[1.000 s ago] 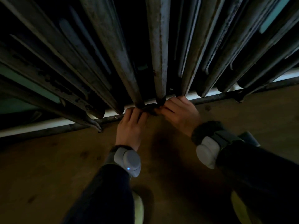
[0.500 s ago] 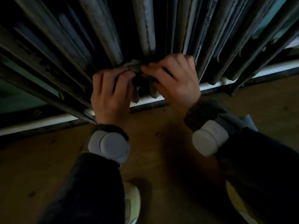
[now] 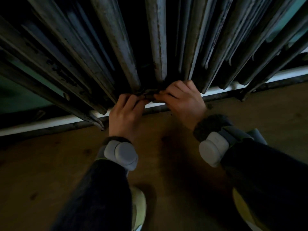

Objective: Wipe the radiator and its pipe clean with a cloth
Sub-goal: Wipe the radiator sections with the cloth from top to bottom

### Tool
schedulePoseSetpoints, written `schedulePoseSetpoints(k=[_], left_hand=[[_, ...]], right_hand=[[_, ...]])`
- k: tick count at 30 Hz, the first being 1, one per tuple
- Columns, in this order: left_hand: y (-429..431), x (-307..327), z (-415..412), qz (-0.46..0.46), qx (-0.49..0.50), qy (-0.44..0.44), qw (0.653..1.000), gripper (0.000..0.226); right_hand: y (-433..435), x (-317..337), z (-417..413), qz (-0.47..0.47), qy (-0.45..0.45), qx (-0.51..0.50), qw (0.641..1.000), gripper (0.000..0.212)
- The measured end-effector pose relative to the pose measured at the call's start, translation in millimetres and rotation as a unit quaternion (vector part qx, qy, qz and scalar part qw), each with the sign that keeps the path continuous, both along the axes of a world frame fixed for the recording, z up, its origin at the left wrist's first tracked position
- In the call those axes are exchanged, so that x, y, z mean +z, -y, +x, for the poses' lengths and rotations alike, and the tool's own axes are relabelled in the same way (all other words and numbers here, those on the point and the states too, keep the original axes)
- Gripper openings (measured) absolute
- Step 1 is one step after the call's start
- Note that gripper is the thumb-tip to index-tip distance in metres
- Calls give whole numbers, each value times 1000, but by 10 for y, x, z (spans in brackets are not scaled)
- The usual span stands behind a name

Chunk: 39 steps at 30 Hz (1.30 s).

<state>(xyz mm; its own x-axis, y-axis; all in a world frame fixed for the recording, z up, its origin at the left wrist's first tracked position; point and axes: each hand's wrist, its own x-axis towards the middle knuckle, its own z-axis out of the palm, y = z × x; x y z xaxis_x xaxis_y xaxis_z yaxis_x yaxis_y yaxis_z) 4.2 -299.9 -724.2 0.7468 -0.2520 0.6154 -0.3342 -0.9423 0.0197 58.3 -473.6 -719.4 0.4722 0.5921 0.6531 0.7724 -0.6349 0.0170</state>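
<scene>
Across the upper half of the view stood the grey, chipped cast-iron column radiator (image 3: pixel 156 39), its ribs fanning down toward the brown wooden floor (image 3: pixel 50 164). Along the foot of the wall behind it ran a white skirting board (image 3: pixel 50 121), with the thin dark metal pipe (image 3: pixel 233 94) just in front of it, close to the floor.

Two dark sleeves reached in from below, each wrist carrying a pale grey band. The left hand (image 3: pixel 124 119) and the right hand (image 3: pixel 185 100) met at the bottom ends of the two middle ribs. Between them lay the small, dark, crumpled cloth (image 3: pixel 149 95), stretched from one hand to the other and pressed against the rib ends. The left fingers (image 3: pixel 131 100) were curled and pinched its left end; the right fingers (image 3: pixel 168 94) were bent over its right end and gripped it likewise. How far the cloth wrapped behind the ribs could not be told.

Half a second earlier both hands had held the cloth higher up the ribs, with the rib ends showing beneath them; they had since slid down to those ends, near where they had been a second before.
</scene>
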Motion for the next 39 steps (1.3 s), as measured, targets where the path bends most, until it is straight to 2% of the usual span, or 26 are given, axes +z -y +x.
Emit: schedulePoseSetpoints(k=[4, 14, 17, 20, 23, 29, 32, 33, 34, 36, 39], left_hand=[[37, 212, 31, -17, 9, 71, 997, 6], [76, 781, 145, -46, 16, 225, 973, 9], [95, 899, 171, -64, 31, 230, 970, 7], [108, 907, 138, -77, 33, 192, 978, 7], [99, 941, 125, -69, 18, 162, 984, 9], [86, 982, 132, -81, 14, 137, 987, 12], [15, 1089, 103, -36, -2, 111, 993, 10], [15, 1087, 135, -12, -2, 101, 995, 11], [0, 1139, 144, 19, 1, 89, 996, 9], [0, 1246, 144, 78, 1, 76, 994, 13], [-6, 1352, 155, 118, -21, 67, 991, 36]], right_hand=[[-2, 192, 6, 48, 38, -6, 998, 15], [-80, 639, 25, 170, 94, -32, 980, 19], [-173, 749, 46, 227, 83, -17, 970, 19], [-215, 729, 20, 253, 37, 13, 967, 19], [-200, 739, 31, 233, 39, 31, 971, 10], [-173, 820, 36, 167, 34, 30, 985, 19], [-172, 936, 10, 77, 56, 3, 995, 11], [-165, 933, 34, 42, 81, -24, 996, 16], [-166, 981, 36, 6, 101, -45, 994, 28], [-154, 1090, 8, -37, 107, -66, 991, 45], [-115, 1226, -9, -44, 134, -58, 988, 45]])
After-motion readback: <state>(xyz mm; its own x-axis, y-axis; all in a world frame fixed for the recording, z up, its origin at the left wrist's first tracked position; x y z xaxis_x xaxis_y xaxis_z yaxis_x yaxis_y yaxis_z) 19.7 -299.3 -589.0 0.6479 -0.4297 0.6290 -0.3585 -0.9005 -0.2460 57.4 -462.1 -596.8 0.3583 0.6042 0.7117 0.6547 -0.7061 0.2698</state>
